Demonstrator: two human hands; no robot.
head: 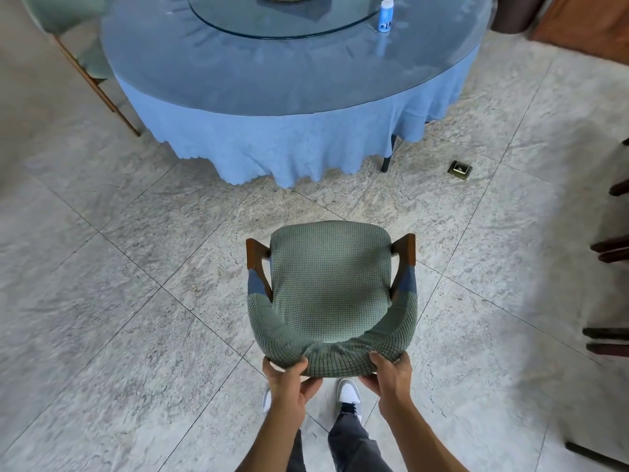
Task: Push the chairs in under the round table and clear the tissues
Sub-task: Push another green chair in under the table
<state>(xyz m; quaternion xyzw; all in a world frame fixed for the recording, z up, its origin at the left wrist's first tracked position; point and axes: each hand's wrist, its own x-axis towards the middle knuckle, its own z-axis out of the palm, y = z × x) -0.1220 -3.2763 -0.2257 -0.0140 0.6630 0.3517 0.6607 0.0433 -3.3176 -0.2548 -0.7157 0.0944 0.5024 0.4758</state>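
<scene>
We grip the chair (pixel 330 294) by the top of its backrest, left hand (pixel 289 379) and right hand (pixel 389 373) both curled around the fabric. It stands on the tiled floor (pixel 136 267), well apart from the round table (pixel 289 73).

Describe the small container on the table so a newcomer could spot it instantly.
Start at the round table with its blue cloth and glass top. Near its right edge, just outside the glass turntable, stands an upright white-and-blue canister, the only item on that outer ring.
</scene>
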